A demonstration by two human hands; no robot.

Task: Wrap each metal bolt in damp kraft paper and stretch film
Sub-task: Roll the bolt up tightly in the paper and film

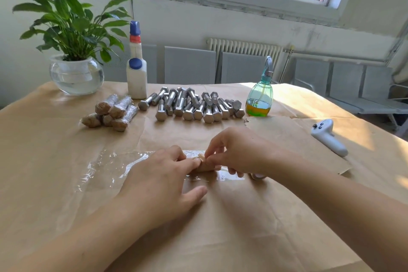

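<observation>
Overall, table: a table covered in brown kraft paper (66, 183) fills the lower view; its far edge runs below the wall and its right edge falls away towards grey seats.
Open room: bare paper lies on the left side and along the near edge; the middle strip between the hands and the far rows is free.
Loose sheet: a separate torn sheet of brown kraft paper (287, 134) lies at right, its ragged corner near the spray bottle.
Film: a clear sheet of stretch film (106, 168) lies flat and wrinkled under and left of the hands.
Plant: a green leafy plant in a round glass bowl of water (76, 75) stands at the far left corner.
Bolts: a pile of silver hex-head metal bolts (192, 104) lies in a row at the far centre.
Wrapped bolts: a stack of bolts already wrapped in paper and film (110, 110) sits just left of the pile.
White bottle: a white plastic bottle with blue caps (136, 68) stands behind them; no writing readable.
Spray bottle: a green-tinted spray bottle with yellow liquid (260, 97) stands right of the bolts; no label readable.
Controller: a white handheld controller (329, 137) lies on the loose sheet.
Left hand: the left hand (163, 181) lies with fingers extended, fingertips pressing the small paper-wrapped bolt (204, 166) on the film.
Right hand: the right hand (238, 152) has its fingers curled, pinching the paper at the bundle's top end.
</observation>
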